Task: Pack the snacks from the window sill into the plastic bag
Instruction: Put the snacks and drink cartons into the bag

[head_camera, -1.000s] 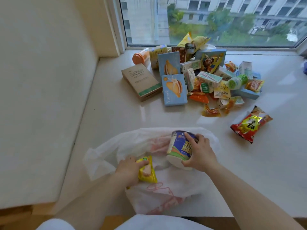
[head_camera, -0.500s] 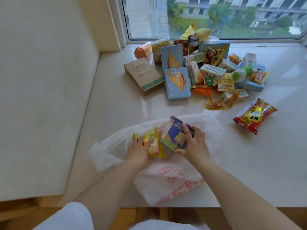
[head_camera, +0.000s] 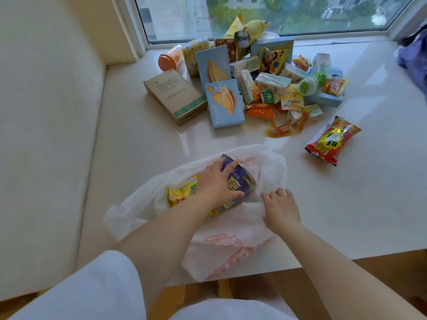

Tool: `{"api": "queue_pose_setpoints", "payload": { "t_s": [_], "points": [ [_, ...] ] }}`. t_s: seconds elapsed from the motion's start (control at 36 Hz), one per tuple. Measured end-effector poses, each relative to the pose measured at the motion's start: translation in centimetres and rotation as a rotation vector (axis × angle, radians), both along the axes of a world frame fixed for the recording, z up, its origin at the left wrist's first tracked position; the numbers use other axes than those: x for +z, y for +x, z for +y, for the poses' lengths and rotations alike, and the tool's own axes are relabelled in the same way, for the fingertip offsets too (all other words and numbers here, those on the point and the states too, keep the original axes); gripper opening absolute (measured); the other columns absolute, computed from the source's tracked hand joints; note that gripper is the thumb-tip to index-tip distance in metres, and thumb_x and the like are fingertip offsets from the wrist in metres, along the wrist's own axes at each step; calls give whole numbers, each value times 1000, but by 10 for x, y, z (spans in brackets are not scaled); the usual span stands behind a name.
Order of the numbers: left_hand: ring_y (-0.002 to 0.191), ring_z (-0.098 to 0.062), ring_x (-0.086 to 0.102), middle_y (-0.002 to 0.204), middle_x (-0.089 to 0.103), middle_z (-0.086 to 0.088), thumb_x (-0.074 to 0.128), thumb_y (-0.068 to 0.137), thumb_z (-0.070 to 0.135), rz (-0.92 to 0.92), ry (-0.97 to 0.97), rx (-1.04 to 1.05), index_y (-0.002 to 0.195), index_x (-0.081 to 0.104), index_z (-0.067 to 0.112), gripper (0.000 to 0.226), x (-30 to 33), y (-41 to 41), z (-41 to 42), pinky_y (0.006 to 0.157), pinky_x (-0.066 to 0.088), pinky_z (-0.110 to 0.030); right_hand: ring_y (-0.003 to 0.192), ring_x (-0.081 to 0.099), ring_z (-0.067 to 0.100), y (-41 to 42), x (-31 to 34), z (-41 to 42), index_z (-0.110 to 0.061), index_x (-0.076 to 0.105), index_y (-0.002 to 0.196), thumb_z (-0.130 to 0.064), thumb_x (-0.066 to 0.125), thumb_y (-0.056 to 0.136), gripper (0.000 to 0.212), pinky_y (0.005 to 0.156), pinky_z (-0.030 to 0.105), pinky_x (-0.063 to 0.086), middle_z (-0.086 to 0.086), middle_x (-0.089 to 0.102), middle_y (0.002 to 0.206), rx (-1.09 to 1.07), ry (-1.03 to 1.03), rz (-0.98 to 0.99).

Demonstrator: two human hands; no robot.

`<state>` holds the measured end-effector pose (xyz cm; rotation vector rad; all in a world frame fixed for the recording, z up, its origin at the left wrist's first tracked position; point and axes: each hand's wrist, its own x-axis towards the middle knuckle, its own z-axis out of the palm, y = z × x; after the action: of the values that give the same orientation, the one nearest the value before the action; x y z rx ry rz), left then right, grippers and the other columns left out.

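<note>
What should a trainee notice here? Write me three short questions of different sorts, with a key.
1. True or false: the blue cup sits in the pile by the window.
2. Which hand grips the cup? A left, B right, C both.
3. Fill in: the packet lying alone, right of the pile, is mostly ___.

Key: 1 false, it is at the plastic bag. 2 A, the left hand. 3 red.
</note>
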<state>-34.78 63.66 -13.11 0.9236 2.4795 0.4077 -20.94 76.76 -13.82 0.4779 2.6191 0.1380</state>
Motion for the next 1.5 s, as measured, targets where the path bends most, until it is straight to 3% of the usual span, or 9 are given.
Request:
{"api": "queue_pose_setpoints", "payload": {
  "t_s": [0.06,0.11,0.28,0.42,0.53,0.64,0.83,1.22,1.5],
  "points": [
    [141,-30,18,158,7,-5,66,72,62,34,-83,-63,146,13,46,93,-2,-1,12,115,23,-43,117,42,25,6,2,4,-20,59,120,-12,44,88,37,103,35,27,1,58,117,40,22,-56],
    [140,-33,18,157,2,-5,70,68,62,14,-129,-44,143,17,50,93,-5,-2,20,112,28,-48,114,43,24,13,2,10,-21,62,113,-10,44,87,33,97,35,30,0,57,114,43,-3,-45],
    [119,-34,38,139,22,-9,75,61,46,-24,-145,32,131,32,37,82,-6,-4,32,98,43,-42,81,56,28,43,6,41,-9,68,80,0,74,67,17,57,33,45,6,58,86,-84,-174,311],
    [114,-24,45,129,38,0,61,76,59,-40,29,-20,109,52,35,41,6,7,30,90,42,-34,106,48,24,53,8,62,-5,67,95,-2,56,86,15,66,30,46,5,54,111,-209,-291,406],
    [108,-16,50,113,47,5,40,91,60,-27,33,-107,100,65,35,37,8,26,30,86,43,-33,103,53,26,57,6,68,-2,68,77,9,54,77,18,69,27,38,8,59,106,-268,-376,437],
    [114,-20,46,116,46,0,44,95,43,-52,-110,-190,111,65,35,28,8,42,39,77,29,-30,100,53,21,58,10,70,-11,58,62,8,49,79,27,74,24,38,4,58,100,-316,-417,462],
    [114,-22,52,123,58,-2,45,93,50,-310,-186,-98,122,55,34,35,-2,26,58,87,41,-34,110,45,14,42,11,84,-17,68,90,-7,43,90,27,75,26,44,-5,56,110,-312,-343,337],
    [116,-24,52,131,53,-2,48,94,40,-155,-208,-44,134,46,27,42,8,-44,171,89,47,-36,123,35,22,-26,10,166,-20,55,122,-23,46,93,31,94,36,40,3,45,128,-429,-240,255],
    [136,-29,23,147,25,-7,61,84,28,156,-186,57,137,40,27,57,-7,-82,245,106,30,-43,128,31,28,-71,-10,242,-18,48,129,-25,50,90,41,98,41,36,9,39,134,-559,-145,291]
  ]
}}
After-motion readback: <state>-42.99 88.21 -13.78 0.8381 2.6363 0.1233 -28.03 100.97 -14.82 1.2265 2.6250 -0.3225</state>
